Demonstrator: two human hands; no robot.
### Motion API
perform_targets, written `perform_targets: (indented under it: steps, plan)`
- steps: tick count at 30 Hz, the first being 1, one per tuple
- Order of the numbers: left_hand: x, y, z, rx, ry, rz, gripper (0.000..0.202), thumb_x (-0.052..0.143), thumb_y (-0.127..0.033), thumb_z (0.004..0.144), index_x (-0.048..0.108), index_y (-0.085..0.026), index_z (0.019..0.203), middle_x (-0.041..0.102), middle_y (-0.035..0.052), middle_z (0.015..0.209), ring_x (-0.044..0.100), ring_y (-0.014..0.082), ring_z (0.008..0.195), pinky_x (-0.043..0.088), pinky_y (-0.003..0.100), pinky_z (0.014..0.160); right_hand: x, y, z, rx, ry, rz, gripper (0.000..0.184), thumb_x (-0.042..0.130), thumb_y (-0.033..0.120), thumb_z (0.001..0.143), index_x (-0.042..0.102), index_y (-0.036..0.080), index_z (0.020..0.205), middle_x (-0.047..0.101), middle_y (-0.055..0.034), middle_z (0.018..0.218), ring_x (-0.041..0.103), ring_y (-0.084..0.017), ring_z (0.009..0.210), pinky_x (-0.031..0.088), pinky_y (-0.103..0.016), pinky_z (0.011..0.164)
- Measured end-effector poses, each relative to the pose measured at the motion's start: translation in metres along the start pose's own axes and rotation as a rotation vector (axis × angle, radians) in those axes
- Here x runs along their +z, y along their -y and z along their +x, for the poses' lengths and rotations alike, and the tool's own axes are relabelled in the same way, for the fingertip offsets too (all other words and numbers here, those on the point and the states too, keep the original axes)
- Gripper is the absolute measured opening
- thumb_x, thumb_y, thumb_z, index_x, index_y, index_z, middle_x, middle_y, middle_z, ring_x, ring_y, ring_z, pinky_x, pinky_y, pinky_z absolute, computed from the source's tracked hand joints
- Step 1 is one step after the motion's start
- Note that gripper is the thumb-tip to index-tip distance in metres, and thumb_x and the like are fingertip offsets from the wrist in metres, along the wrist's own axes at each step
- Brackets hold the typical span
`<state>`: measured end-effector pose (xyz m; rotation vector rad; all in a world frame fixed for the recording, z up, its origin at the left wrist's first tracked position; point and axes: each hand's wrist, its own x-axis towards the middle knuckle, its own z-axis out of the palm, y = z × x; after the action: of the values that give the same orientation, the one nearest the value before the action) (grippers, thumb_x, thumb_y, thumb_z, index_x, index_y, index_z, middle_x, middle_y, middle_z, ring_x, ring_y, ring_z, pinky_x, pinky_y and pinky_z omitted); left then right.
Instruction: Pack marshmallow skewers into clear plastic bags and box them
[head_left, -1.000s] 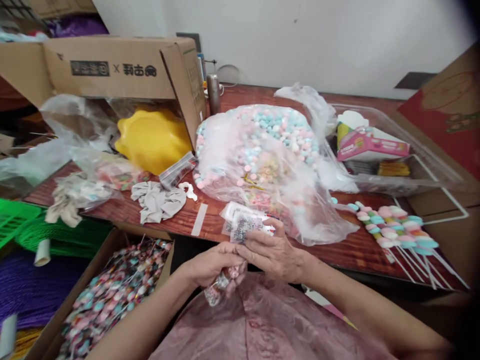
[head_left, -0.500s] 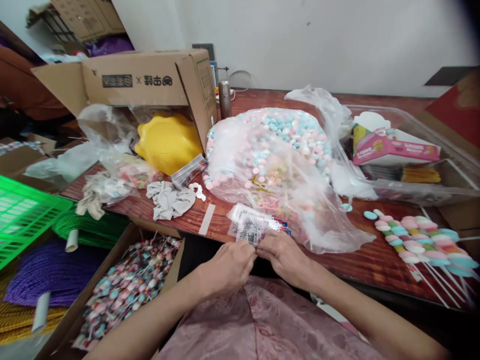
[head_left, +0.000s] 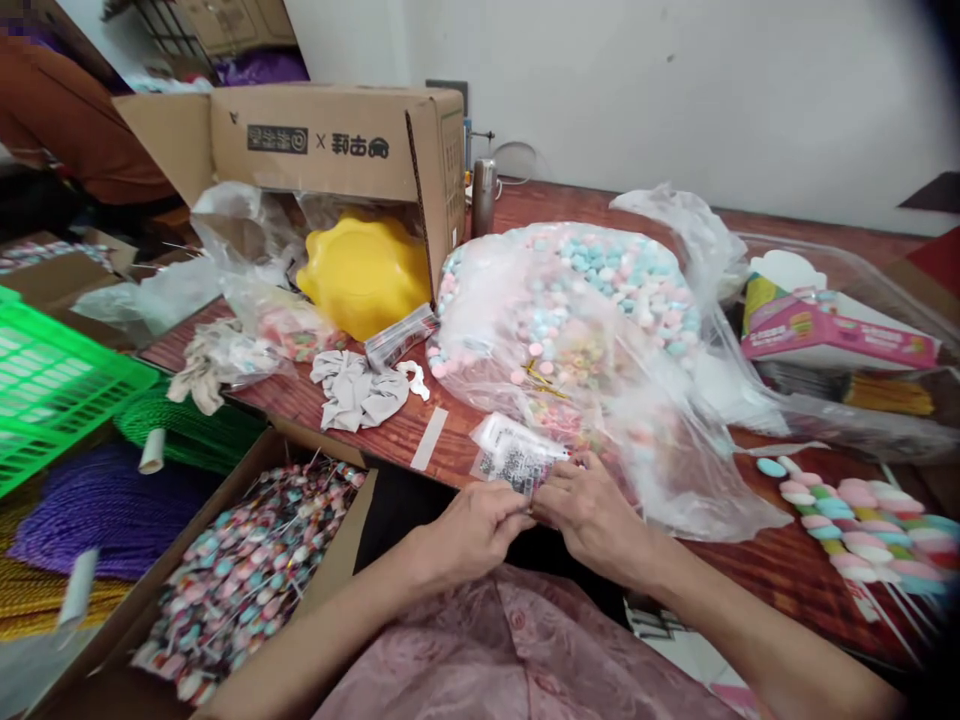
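My left hand and my right hand meet at the near edge of the wooden table, fingers pinched together over a stack of small clear printed bags. What the fingertips grip is hidden between them. Just behind the hands lies a big clear plastic bag of pastel pink, blue and white candies. Finished candy skewers on white sticks lie on the table to my right. A cardboard box full of wrapped candy skewers stands at my lower left.
An open cardboard box with a yellow plastic object stands at the back left. Crumpled grey cloth lies nearby. A clear bin with a pink carton is at the right. A green basket and purple cord sit left. Another person's brown sleeve shows far left.
My hands rose from my lap, where the left held a wrapped skewer, to the printed bags at the table edge. My view swung to the left.
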<state>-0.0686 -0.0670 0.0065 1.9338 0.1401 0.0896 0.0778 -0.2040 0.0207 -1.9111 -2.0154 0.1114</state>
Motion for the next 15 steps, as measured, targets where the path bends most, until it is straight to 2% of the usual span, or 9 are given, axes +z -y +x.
perform_targets:
  steps: [3, 6, 8, 10, 12, 15]
  plan:
    - [0.003, 0.01, 0.002, 0.088, -0.131, 0.183, 0.023, 0.048, -0.019, 0.09, 0.062, -0.017, 0.072, 0.056, 0.0037, 0.073, 0.048, 0.0142, 0.069, 0.035, 0.027, 0.067, 0.006, -0.007, 0.013, 0.061, 0.117, 0.068, 0.028, 0.048, 0.014, 0.092, 0.061, 0.019, 0.068, 0.065, -0.0014, 0.066, 0.053, -0.015, 0.069, 0.027, -0.033, 0.068]
    - [0.002, 0.016, 0.004, 0.069, -0.203, 0.118, 0.028, 0.046, -0.018, 0.09, 0.057, -0.017, 0.064, 0.051, 0.0016, 0.065, 0.045, 0.0127, 0.063, 0.032, 0.026, 0.063, -0.004, -0.025, 0.03, 0.051, 0.112, 0.137, 0.027, 0.048, 0.019, 0.094, 0.065, 0.02, 0.073, 0.066, -0.0017, 0.07, 0.056, -0.016, 0.073, 0.033, -0.031, 0.067]
    - [0.0, 0.018, 0.005, 0.015, -0.231, -0.033, 0.034, 0.047, -0.022, 0.091, 0.052, -0.016, 0.057, 0.047, 0.0, 0.06, 0.043, 0.0112, 0.059, 0.032, 0.025, 0.06, -0.019, -0.048, 0.045, 0.071, 0.021, 0.169, 0.022, 0.049, 0.022, 0.095, 0.07, 0.021, 0.088, 0.069, -0.0024, 0.079, 0.059, -0.016, 0.078, 0.039, -0.029, 0.07]
    - [-0.003, 0.02, 0.004, -0.097, -0.245, -0.269, 0.038, 0.05, -0.03, 0.09, 0.049, -0.016, 0.054, 0.045, -0.0015, 0.056, 0.043, 0.0094, 0.054, 0.032, 0.023, 0.056, -0.031, -0.078, 0.061, 0.153, -0.086, 0.002, 0.021, 0.051, 0.021, 0.092, 0.072, 0.021, 0.095, 0.072, -0.0054, 0.091, 0.062, -0.019, 0.086, 0.042, -0.032, 0.076]
    - [-0.006, 0.023, 0.003, -0.239, -0.271, -0.53, 0.036, 0.057, -0.037, 0.086, 0.053, -0.016, 0.058, 0.045, -0.0031, 0.054, 0.042, 0.0077, 0.048, 0.033, 0.022, 0.051, -0.035, -0.107, 0.074, 0.26, -0.038, -0.202, 0.021, 0.054, 0.018, 0.089, 0.074, 0.021, 0.084, 0.072, -0.008, 0.098, 0.062, -0.022, 0.091, 0.042, -0.034, 0.077]
    - [-0.012, 0.025, 0.004, -0.367, -0.332, -0.813, 0.032, 0.067, -0.042, 0.077, 0.059, -0.014, 0.064, 0.049, -0.0038, 0.053, 0.045, 0.0069, 0.042, 0.037, 0.021, 0.047, -0.025, -0.133, 0.085, 0.289, 0.023, -0.246, 0.016, 0.065, 0.024, 0.082, 0.071, 0.02, 0.067, 0.072, -0.0085, 0.086, 0.062, -0.021, 0.081, 0.041, -0.03, 0.069]
